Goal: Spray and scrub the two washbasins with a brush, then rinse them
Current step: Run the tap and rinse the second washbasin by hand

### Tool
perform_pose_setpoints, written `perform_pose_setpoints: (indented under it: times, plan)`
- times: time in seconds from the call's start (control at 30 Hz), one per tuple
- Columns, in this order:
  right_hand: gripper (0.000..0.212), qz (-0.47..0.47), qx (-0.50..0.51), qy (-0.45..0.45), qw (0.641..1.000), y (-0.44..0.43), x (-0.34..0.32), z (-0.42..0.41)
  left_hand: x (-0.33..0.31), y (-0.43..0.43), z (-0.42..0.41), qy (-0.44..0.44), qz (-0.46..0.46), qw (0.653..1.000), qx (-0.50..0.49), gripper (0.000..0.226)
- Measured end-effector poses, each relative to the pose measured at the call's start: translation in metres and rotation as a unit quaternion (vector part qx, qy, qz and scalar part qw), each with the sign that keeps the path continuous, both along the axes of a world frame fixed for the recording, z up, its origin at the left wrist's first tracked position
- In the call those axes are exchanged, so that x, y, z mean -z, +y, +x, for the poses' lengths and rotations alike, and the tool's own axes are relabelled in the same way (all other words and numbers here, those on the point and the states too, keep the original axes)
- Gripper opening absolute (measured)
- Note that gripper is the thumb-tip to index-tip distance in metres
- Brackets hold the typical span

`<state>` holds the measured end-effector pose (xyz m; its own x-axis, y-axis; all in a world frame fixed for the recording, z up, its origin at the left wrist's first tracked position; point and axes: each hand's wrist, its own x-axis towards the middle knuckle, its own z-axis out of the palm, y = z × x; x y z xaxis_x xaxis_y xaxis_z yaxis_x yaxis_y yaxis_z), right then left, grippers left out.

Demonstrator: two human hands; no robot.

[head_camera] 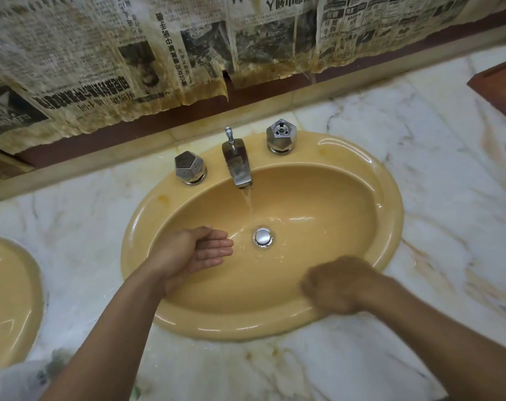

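Observation:
A yellow oval washbasin (327, 204) is set in a marble counter, with a chrome drain stopper (263, 237) at its bottom. Water runs from the chrome faucet (237, 166) into the bowl. My left hand (199, 250) is inside the bowl left of the drain, palm up, fingers straight and wet, holding nothing. My right hand (338, 285) is blurred at the basin's front right rim, fingers curled under; I see nothing in it. A second yellow basin (17, 285) shows at the left edge. No brush or spray bottle is in view.
Two faceted chrome tap knobs stand beside the faucet, the left knob (189, 167) and the right knob (280, 137). Stained newspaper (130, 53) hangs on the wall behind. A wooden frame corner (500, 85) sits at the right edge. The marble counter (448, 169) surrounds both basins.

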<state>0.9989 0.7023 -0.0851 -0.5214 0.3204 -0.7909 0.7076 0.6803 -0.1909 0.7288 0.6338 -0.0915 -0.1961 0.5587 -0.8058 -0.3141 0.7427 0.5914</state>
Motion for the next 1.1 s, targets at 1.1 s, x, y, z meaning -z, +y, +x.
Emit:
perform_pose_setpoints:
  times: [1.1]
  plan:
    - [0.073,-0.032,-0.02,-0.07,0.997,0.029,0.041,0.011,0.007,0.011,0.024,-0.064,-0.004,0.99,-0.125,0.044]
